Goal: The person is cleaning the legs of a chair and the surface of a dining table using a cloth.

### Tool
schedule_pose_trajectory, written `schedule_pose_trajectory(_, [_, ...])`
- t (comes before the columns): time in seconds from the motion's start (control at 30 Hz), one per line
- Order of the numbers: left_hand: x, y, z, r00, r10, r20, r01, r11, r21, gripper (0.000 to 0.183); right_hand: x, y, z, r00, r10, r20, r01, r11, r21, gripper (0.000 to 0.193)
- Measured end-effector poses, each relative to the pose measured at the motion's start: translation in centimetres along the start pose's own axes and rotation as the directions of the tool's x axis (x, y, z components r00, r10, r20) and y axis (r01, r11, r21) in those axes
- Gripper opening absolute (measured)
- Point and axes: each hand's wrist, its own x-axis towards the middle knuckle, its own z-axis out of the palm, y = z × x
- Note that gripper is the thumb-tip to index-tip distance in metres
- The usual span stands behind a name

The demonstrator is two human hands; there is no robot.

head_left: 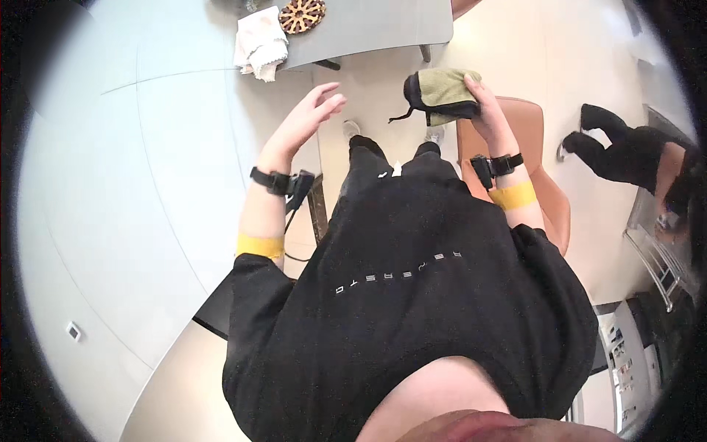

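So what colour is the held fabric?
The fabric is olive green and black, clearest in the head view.

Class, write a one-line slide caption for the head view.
Right hand holding a green-and-black fabric item, left hand empty, near a grey table.

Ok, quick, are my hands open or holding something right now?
Left hand: open, holding nothing.
Right hand: closed, holding an olive-green, black-trimmed cloth bundle.
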Motion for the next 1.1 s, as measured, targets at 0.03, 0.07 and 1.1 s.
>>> schedule_pose_trajectory(0.03, [1.0,2.0,1.5,0.996,0.080,0.036,-0.082,0.996,0.044,0.069,-0.4,-1.0,1.5,0.999,0.012,0.051,-0.013,1.000,0.023,0.048])
schedule_pose_trajectory(0.07, [2.0,3.3,3.1,0.987,0.149,0.060,-0.151,0.988,0.035,0.072,-0.7,-1.6,3.1,0.995,0.018,0.096,-0.023,0.998,0.050,0.047])
schedule_pose_trajectory(1.1, [42.5,-28.8,11.3,0.873,-0.077,0.481,0.439,0.556,-0.706,0.057,28.5,27.1,-15.1,0.940,0.191,-0.282,-0.309,0.826,-0.472,0.052])
